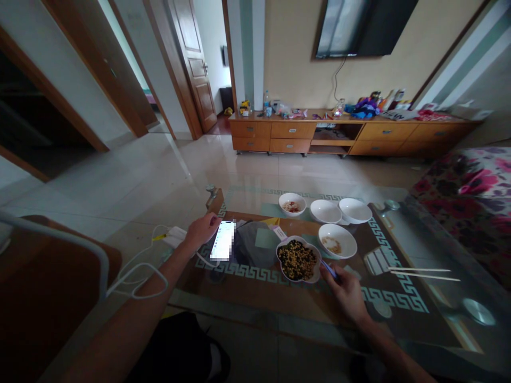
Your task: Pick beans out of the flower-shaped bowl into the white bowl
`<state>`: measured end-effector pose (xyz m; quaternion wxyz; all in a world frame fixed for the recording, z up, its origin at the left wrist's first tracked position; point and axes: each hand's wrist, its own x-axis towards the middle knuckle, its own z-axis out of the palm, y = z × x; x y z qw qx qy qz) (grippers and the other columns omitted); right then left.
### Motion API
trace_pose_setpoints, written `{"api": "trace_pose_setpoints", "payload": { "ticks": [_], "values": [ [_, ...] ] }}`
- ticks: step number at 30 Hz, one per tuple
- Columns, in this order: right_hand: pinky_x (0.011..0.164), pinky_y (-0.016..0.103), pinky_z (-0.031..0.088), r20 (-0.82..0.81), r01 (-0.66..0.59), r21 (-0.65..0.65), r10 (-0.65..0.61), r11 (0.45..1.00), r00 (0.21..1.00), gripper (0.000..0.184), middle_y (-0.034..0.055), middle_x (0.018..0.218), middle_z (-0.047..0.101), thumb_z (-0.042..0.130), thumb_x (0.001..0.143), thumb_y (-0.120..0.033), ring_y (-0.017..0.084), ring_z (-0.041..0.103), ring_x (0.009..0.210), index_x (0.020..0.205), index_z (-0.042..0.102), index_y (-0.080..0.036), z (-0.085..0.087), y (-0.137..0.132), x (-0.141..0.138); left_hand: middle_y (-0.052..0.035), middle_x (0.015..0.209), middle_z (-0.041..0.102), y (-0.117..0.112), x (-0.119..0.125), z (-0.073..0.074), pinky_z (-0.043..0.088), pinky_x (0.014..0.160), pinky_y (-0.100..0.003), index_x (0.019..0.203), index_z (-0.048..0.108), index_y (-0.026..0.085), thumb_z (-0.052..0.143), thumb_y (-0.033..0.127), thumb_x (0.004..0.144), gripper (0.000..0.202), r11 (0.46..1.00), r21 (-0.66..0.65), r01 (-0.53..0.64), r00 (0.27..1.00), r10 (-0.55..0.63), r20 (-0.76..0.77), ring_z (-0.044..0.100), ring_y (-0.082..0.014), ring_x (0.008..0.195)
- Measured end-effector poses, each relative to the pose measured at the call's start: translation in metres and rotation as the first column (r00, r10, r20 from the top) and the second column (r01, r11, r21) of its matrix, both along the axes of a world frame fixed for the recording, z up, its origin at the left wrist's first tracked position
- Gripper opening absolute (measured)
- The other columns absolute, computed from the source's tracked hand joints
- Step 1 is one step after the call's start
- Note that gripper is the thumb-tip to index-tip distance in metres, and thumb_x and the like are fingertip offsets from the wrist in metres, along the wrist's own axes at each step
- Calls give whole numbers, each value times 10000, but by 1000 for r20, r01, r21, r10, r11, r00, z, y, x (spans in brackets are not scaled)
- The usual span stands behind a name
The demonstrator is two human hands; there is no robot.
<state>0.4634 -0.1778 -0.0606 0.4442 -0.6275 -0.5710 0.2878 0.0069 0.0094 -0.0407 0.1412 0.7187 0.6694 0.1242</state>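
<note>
1. My right hand (346,290): fingers curled snugly round a purple handle (329,269) at the right side of the scalloped dish (315,274). Can't tell if the handle belongs to the dish or to a utensil in it.
2. My left hand (203,231): fingers bent in at the phone (222,241), by its upper left corner. Gap hidden; can't tell if they grip or just touch.
3. Dish sits on the glass table (255,273), around mid-width, nearer the near edge than the far one. Phone is toward the left edge.
4. Dish looks stiff, probably breakable, with some weight from the dark food and golden bits (297,259). Loose bits would likely spill if tilted.
5. Best hold, I'd judge: handle for the light stuff; opposite rims, kept level, for the whole dish. Glass top may let it slide.
6. Phone: flat, rigid, likely slick; I'd pinch its long sides.
7. Nearby: white bowl (347,250) just beyond the dish, chopsticks (425,273) by the right edge.
</note>
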Motion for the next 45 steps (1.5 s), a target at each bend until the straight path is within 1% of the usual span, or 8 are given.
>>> {"api": "trace_pose_setpoints", "payload": {
  "ticks": [4,9,20,25,30,34,37,45],
  "values": [
    [506,274,407,-150,34,-28,-37,999,988,588,1,553,521,662,863,-736,161,476,551,615,603,-206,-8,6,1,-86,1168,714,11,9,-6,484,902,-343,1223,700,166,540,473,968,430,998,-3,67,966,-64,250,665,-246,1057],
    [481,273,370,-216,53,-49,-62,997,974,602,-16,493,443,685,849,-726,150,422,519,546,553,-222,0,12,3,-72,986,729,24,19,-15,455,788,-360,989,764,192,684,529,900,357,998,-41,54,979,-45,198,666,-266,922],
    [605,297,475,-279,6,-87,-30,996,960,618,44,663,659,699,828,-766,184,542,625,693,736,-164,-5,13,0,-46,988,722,24,31,-9,381,715,-339,944,749,212,747,610,918,399,998,-50,-50,996,53,66,657,-244,898],
    [548,288,442,-266,17,-77,-37,997,963,632,31,616,624,666,843,-785,186,529,601,702,733,-173,-5,14,-1,-65,889,695,26,32,-3,362,699,-357,883,704,208,482,704,998,555,991,-123,-61,995,70,67,649,-269,881],
    [477,283,375,-220,39,-55,-50,998,974,647,-15,480,453,615,855,-799,160,429,515,571,609,-218,1,14,-2,-129,1093,714,17,15,3,450,851,-397,1089,703,173,396,689,965,614,993,-119,8,992,7,128,658,-302,1021],
    [473,283,360,-244,114,-42,-120,993,962,583,-25,478,439,703,815,-704,137,377,490,517,528,-235,-1,10,1,-137,1196,708,3,-7,5,459,979,-427,1139,706,185,378,687,948,629,989,-113,97,986,-80,144,647,-313,1112],
    [467,275,345,-244,159,-30,-162,987,956,566,-26,479,439,735,791,-654,128,363,492,496,487,-239,-2,9,0,-150,1185,702,-6,-19,3,482,962,-432,1202,694,166,399,726,912,696,986,-120,114,986,-97,139,647,-317,1079],
    [491,280,367,-234,123,-33,-128,992,964,514,-9,504,501,738,775,-649,138,396,505,581,666,-179,-2,13,-5,-124,1238,649,-22,-15,5,487,930,-419,1402,604,189,686,600,840,701,987,-69,142,989,-144,-22,615,-305,1116]
  ]
}}
